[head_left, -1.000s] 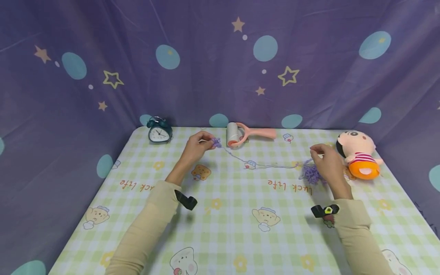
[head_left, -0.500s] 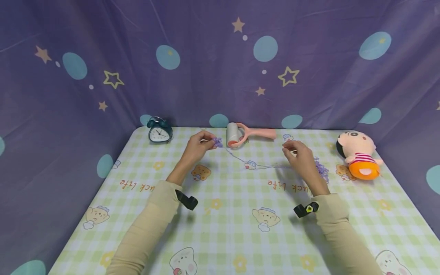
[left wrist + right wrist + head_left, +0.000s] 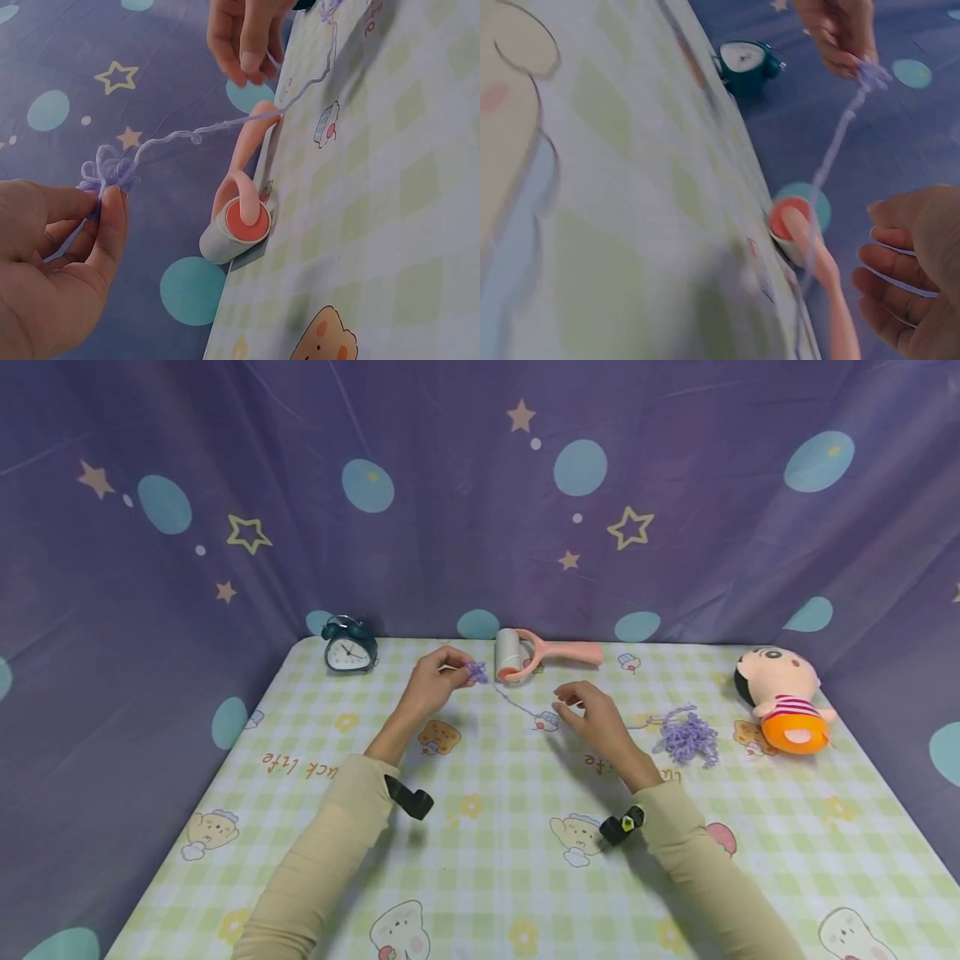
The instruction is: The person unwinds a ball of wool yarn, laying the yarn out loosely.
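My left hand (image 3: 433, 681) pinches a small looped bunch of purple yarn (image 3: 109, 171) between thumb and fingertips, above the far part of the table. From this bunch a thin yarn strand (image 3: 202, 133) sags down to the right. It leads toward a fluffy heap of purple yarn (image 3: 688, 739) lying on the tablecloth. Over the middle of the table hovers my right hand (image 3: 596, 720), thumb apart from loosely bent fingers (image 3: 892, 270), nothing between them. The strand runs beside this hand, which hides part of it in the head view.
A lint roller (image 3: 555, 652) with a pink handle lies at the back edge, just behind the strand. The teal alarm clock (image 3: 350, 647) stands back left. At the right sits a plush doll (image 3: 791, 702) in orange shorts. A checked cloth (image 3: 480, 877) covers the table; a purple curtain (image 3: 465, 552) hangs behind.
My right hand has moved left, from above the yarn heap to the middle of the table near the strand. The left hand keeps its pinch, almost still.
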### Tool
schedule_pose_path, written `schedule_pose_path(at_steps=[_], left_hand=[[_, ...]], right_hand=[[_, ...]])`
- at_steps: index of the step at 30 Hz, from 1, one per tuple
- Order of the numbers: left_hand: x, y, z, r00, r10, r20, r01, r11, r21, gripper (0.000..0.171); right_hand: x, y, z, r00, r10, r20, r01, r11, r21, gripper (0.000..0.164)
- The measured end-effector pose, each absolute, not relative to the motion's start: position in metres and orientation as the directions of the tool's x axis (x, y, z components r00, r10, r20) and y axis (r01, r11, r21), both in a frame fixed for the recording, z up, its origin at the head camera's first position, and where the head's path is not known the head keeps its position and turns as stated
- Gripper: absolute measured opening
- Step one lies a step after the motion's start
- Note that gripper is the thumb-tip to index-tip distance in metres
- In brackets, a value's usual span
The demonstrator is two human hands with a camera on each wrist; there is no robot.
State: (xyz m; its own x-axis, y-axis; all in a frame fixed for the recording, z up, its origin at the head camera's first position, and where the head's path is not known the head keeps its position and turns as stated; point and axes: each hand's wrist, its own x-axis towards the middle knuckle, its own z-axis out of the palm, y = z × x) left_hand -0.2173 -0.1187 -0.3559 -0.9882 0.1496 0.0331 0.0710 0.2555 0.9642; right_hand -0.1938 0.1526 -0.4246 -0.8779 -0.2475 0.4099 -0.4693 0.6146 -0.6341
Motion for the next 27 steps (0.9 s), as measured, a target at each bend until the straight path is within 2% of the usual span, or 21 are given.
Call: schedule_pose_path(at_steps=[8, 13, 20, 27], left_hand=[[-0.217, -0.118, -0.357, -0.988, 0.155, 0.025, 0.064, 0.252, 0.966, 0.016], [-0.217, -0.118, -0.357, -0.987, 0.16, 0.022, 0.062, 0.25, 0.966, 0.016], [-0.216, -0.118, -0.357, -0.986, 0.16, 0.037, 0.075, 0.238, 0.968, 0.014], [-0.217, -0.118, -0.358, -0.987, 0.159, 0.031, 0.068, 0.233, 0.97, 0.015]], right_hand=[[-0.194, 0.123, -0.436, -0.859, -0.342, 0.38, -0.512, 0.569, -0.644, 0.029], [-0.191, 0.11, -0.438, -0.853, -0.368, 0.371, -0.521, 0.55, -0.653, 0.023], [-0.189, 0.107, -0.434, -0.864, -0.334, 0.376, -0.502, 0.526, -0.687, 0.017], [-0.19, 0.123, -0.426, -0.862, -0.249, 0.44, -0.503, 0.514, -0.694, 0.016]])
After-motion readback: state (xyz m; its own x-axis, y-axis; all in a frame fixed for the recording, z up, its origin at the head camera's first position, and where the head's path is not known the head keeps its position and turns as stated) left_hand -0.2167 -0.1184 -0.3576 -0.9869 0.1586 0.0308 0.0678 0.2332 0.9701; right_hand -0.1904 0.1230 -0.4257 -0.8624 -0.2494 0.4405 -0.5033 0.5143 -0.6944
